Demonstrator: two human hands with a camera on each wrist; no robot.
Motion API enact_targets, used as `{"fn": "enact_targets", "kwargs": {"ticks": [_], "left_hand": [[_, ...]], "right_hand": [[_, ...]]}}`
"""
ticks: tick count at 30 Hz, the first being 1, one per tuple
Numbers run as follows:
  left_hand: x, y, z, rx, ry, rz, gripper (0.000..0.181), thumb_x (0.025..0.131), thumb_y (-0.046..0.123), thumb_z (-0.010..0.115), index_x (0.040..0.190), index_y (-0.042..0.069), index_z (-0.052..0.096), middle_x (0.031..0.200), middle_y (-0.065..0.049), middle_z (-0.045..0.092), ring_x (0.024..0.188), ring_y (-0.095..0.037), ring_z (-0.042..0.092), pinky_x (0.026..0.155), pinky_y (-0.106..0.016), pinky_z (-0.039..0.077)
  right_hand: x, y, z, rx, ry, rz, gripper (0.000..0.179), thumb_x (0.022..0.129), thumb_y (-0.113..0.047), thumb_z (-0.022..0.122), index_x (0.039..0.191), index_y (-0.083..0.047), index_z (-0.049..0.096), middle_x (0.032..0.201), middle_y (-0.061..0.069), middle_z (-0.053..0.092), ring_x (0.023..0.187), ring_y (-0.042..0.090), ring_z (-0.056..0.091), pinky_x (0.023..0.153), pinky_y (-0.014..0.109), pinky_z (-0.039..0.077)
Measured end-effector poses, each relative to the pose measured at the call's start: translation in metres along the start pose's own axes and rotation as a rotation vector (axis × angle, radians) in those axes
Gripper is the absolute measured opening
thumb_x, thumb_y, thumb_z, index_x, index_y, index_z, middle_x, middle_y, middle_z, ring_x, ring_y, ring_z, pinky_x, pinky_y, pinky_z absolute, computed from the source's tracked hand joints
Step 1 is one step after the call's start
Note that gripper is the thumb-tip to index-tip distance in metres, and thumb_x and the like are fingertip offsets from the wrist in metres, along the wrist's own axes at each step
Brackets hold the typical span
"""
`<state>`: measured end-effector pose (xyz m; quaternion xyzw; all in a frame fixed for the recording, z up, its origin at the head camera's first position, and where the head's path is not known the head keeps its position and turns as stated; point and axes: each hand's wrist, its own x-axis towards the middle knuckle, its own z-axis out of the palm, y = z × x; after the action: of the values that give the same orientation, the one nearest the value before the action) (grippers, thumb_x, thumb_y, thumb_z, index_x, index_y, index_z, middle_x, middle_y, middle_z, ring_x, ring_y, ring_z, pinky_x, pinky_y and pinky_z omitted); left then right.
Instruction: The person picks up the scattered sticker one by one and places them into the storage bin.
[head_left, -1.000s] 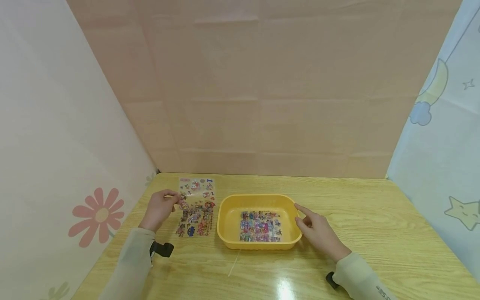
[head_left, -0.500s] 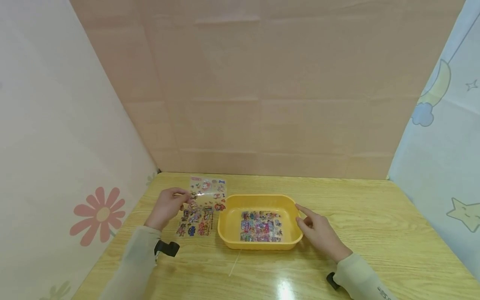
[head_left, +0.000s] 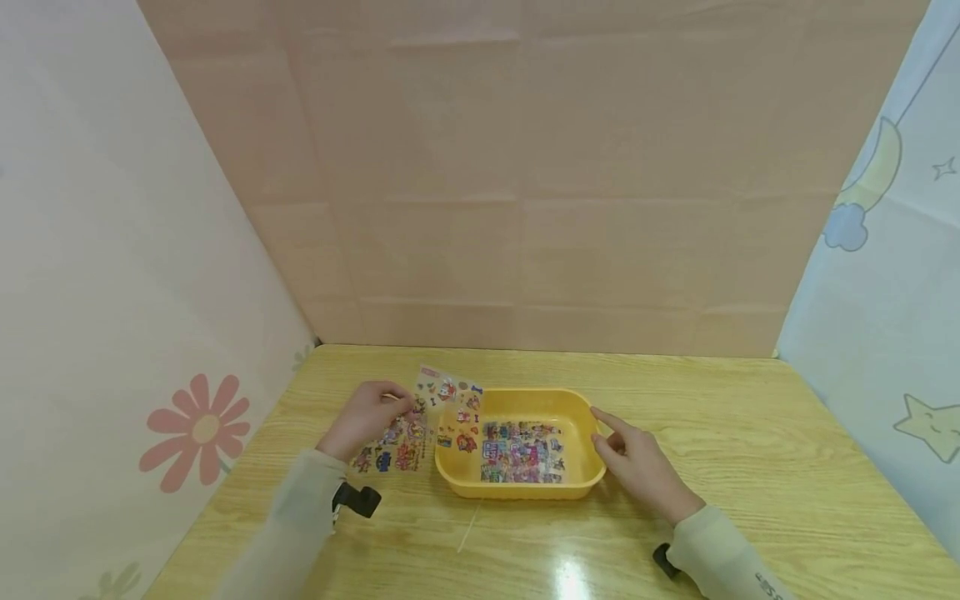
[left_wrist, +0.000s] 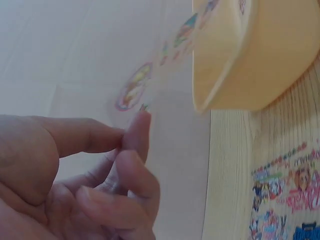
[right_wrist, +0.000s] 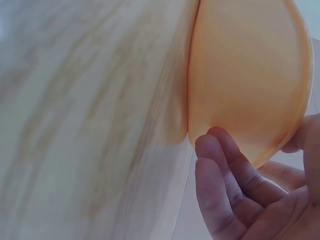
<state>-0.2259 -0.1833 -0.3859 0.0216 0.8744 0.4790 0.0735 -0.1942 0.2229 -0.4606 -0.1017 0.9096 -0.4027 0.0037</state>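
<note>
My left hand (head_left: 367, 419) pinches the left edge of a clear sticker sheet (head_left: 463, 400) between thumb and fingertips. The sheet is tilted, its right part over the left end of a yellow plastic basin (head_left: 517, 492). In the left wrist view, the sheet (left_wrist: 135, 90) rises from the fingertips, seen almost edge-on. Inside the basin lie colourful stickers (head_left: 521, 458). Another sticker sheet (head_left: 390, 457) lies on the table below my left hand, partly covered by it. My right hand (head_left: 637, 462) holds the basin's right rim, with several fingers by the outer wall (right_wrist: 245, 75).
The wooden table (head_left: 735, 450) extends to both sides of the basin. A plain pinkish-beige sheet (head_left: 517, 208) stands behind it, with printed light cloths at left (head_left: 112, 292) and right (head_left: 885, 333). A thin pale strip (head_left: 468, 527) lies in front of the basin.
My left hand has moved right, bringing the pinched sticker sheet from above the sheet on the table to over the basin's left end and tilting it. The right hand and basin have stayed put.
</note>
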Motion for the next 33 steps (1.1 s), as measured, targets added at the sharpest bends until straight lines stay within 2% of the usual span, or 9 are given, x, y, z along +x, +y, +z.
{"fn": "enact_targets", "kwargs": {"ticks": [4, 8, 16, 22, 29, 33], "left_hand": [[0.001, 0.004, 0.010, 0.007, -0.055, 0.003, 0.020, 0.099, 0.015, 0.060, 0.108, 0.002, 0.072, 0.085, -0.005, 0.074, 0.062, -0.014, 0.058, 0.051, -0.025, 0.042], [0.002, 0.009, 0.019, 0.015, -0.093, -0.007, 0.019, 0.098, 0.014, 0.060, 0.105, 0.003, 0.074, 0.082, -0.003, 0.073, 0.059, -0.013, 0.057, 0.046, -0.023, 0.036], [0.003, 0.017, 0.029, 0.017, -0.138, 0.017, 0.020, 0.099, 0.011, 0.058, 0.103, 0.001, 0.075, 0.083, -0.005, 0.074, 0.063, -0.016, 0.062, 0.049, -0.026, 0.038], [0.004, 0.021, 0.038, 0.007, -0.161, 0.024, 0.021, 0.099, 0.010, 0.056, 0.098, 0.001, 0.075, 0.082, -0.005, 0.074, 0.061, -0.018, 0.062, 0.046, -0.025, 0.035], [0.008, 0.024, 0.049, -0.100, -0.191, -0.029, 0.020, 0.098, 0.005, 0.054, 0.098, -0.004, 0.072, 0.083, -0.011, 0.072, 0.061, -0.019, 0.067, 0.053, -0.033, 0.053], [0.010, 0.025, 0.055, -0.085, -0.187, -0.039, 0.018, 0.099, 0.006, 0.055, 0.097, -0.004, 0.071, 0.082, -0.014, 0.072, 0.058, -0.018, 0.066, 0.051, -0.033, 0.054]], "right_hand": [[0.000, -0.001, 0.001, 0.002, 0.001, -0.003, 0.052, 0.104, -0.027, 0.055, 0.151, -0.007, 0.044, 0.081, 0.003, 0.065, 0.059, 0.012, 0.053, 0.055, 0.028, 0.045], [-0.001, 0.000, 0.001, 0.003, 0.001, -0.004, 0.052, 0.104, -0.026, 0.055, 0.151, -0.007, 0.044, 0.081, 0.003, 0.066, 0.059, 0.012, 0.053, 0.055, 0.027, 0.046], [0.000, 0.002, 0.001, 0.001, -0.001, -0.003, 0.052, 0.104, -0.027, 0.055, 0.151, -0.007, 0.043, 0.082, 0.004, 0.066, 0.060, 0.013, 0.053, 0.056, 0.027, 0.046], [0.000, 0.001, 0.001, 0.000, 0.002, -0.009, 0.052, 0.104, -0.026, 0.055, 0.151, -0.006, 0.044, 0.082, 0.004, 0.066, 0.059, 0.012, 0.053, 0.055, 0.027, 0.046], [-0.001, 0.003, 0.002, -0.004, 0.003, -0.011, 0.052, 0.104, -0.027, 0.054, 0.151, -0.006, 0.043, 0.083, 0.004, 0.066, 0.060, 0.012, 0.053, 0.055, 0.028, 0.046], [0.000, 0.004, 0.003, -0.007, 0.007, -0.002, 0.052, 0.104, -0.028, 0.055, 0.152, -0.009, 0.043, 0.084, 0.003, 0.066, 0.061, 0.013, 0.054, 0.056, 0.028, 0.046]]}}
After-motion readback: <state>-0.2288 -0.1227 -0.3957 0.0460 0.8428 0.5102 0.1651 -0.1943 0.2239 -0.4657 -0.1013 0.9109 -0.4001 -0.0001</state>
